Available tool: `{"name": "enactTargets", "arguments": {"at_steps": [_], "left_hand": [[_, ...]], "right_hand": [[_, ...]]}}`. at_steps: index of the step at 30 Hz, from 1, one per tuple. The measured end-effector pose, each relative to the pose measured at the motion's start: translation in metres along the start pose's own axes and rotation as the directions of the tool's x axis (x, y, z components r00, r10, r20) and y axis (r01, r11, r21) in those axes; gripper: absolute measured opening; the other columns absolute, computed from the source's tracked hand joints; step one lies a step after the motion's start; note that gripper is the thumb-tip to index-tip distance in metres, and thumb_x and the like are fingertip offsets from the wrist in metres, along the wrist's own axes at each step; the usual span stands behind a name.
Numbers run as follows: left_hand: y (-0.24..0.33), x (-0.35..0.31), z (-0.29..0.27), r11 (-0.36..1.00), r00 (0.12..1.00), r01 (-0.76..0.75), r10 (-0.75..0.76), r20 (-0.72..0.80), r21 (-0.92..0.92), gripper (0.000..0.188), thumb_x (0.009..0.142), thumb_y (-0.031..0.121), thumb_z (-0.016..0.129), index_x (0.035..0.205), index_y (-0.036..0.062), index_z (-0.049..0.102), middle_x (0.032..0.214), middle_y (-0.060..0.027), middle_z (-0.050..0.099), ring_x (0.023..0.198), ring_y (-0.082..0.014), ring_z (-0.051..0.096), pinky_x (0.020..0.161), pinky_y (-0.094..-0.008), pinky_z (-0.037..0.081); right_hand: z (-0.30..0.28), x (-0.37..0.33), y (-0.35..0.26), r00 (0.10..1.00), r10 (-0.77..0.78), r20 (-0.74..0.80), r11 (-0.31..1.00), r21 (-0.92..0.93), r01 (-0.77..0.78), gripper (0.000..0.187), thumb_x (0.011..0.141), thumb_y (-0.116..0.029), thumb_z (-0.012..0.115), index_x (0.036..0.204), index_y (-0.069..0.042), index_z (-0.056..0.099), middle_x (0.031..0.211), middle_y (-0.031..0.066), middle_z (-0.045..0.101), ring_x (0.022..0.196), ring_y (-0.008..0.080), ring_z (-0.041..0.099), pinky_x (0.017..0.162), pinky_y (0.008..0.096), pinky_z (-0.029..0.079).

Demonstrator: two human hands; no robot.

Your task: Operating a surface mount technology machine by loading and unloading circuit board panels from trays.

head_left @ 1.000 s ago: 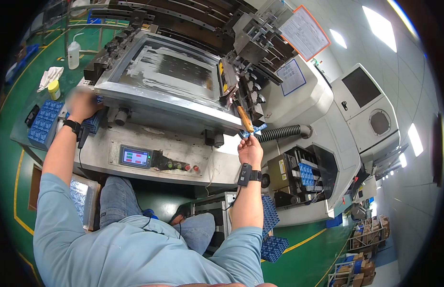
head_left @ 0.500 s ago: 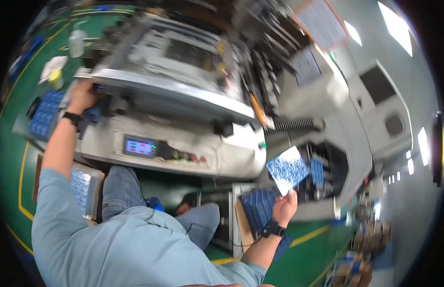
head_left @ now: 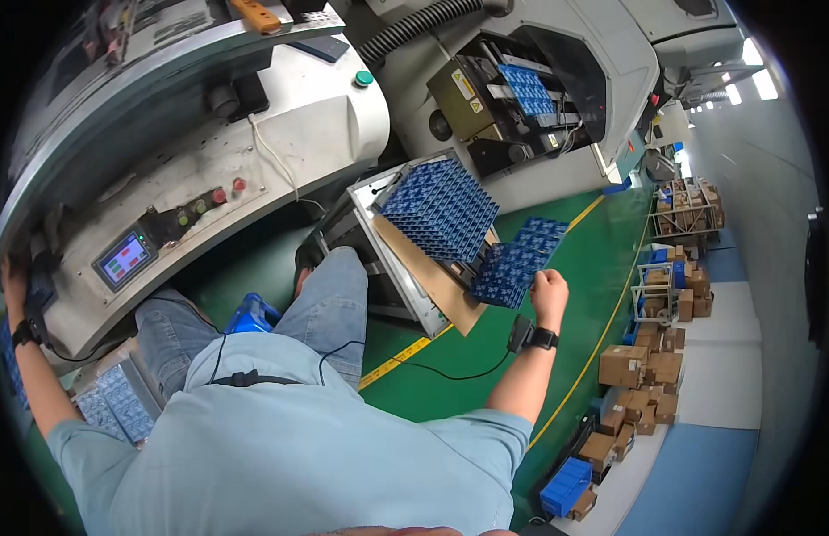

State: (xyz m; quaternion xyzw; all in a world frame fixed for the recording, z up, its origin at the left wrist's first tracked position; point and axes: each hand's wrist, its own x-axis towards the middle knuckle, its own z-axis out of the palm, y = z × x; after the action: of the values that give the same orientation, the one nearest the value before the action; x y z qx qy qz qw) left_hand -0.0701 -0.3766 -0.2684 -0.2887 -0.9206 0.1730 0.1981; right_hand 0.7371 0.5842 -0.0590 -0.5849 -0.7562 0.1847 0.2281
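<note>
Some blue panels (head_left: 505, 273) beside right hand (head_left: 549, 292)

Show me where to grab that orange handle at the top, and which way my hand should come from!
The orange handle is probably best gripped around its shaft, near the visible end, coming from the person's side. It looks long and slim, that end points down and right in the picture, and nothing covers it. Whatever it joins is out of view.

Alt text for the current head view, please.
A person's right hand is at the edge of blue patterned panels, beside a taller stack; the left hand is near a white machine with a small screen.
</note>
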Motion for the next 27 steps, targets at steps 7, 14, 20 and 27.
{"name": "enactTargets", "arguments": {"at_steps": [7,14,20,27], "left_hand": [[0.016,0.008,-0.039,0.958,0.989,-0.138,0.147,-0.017,0.251,0.042,0.094,0.013,0.054,0.135,0.0099,0.061,0.137,-0.0187,0.058,0.135,-0.0405,0.044,0.116,-0.0495,0.033],[0.024,0.015,-0.054,0.994,0.995,0.061,-0.053,0.090,-0.089,0.042,0.094,0.012,0.051,0.134,0.0067,0.061,0.137,-0.0188,0.058,0.138,-0.0405,0.041,0.119,-0.0504,0.030],[0.020,0.012,-0.051,0.993,0.987,0.109,-0.104,0.120,-0.035,0.040,0.093,0.010,0.051,0.131,0.0027,0.062,0.135,-0.0218,0.057,0.134,-0.0417,0.044,0.118,-0.0496,0.031],[0.017,0.014,-0.060,0.980,0.993,-0.116,0.119,-0.004,0.159,0.039,0.092,0.009,0.051,0.129,0.0016,0.062,0.134,-0.0244,0.056,0.131,-0.0427,0.046,0.116,-0.0498,0.034]], "right_hand": [[0.063,0.047,0.088,0.967,-0.232,0.103,0.859,-0.445,0.254,0.022,0.085,-0.015,0.059,0.078,0.002,0.070,0.065,0.0134,0.068,0.056,0.0221,0.068,0.058,0.0363,0.054],[0.076,0.063,0.108,0.974,0.037,0.223,0.929,-0.368,0.049,0.018,0.087,-0.011,0.058,0.085,0.002,0.070,0.064,0.0114,0.068,0.054,0.0215,0.067,0.052,0.0344,0.052],[0.068,0.061,0.093,0.936,0.164,0.311,0.956,-0.285,-0.073,0.015,0.088,-0.008,0.058,0.084,0.002,0.068,0.062,0.0097,0.066,0.052,0.0201,0.065,0.049,0.0333,0.050],[0.062,0.059,0.084,0.900,0.225,0.374,0.959,-0.250,-0.136,0.013,0.089,-0.007,0.058,0.082,0.001,0.065,0.062,0.0082,0.064,0.050,0.0186,0.062,0.047,0.0328,0.049]]}}
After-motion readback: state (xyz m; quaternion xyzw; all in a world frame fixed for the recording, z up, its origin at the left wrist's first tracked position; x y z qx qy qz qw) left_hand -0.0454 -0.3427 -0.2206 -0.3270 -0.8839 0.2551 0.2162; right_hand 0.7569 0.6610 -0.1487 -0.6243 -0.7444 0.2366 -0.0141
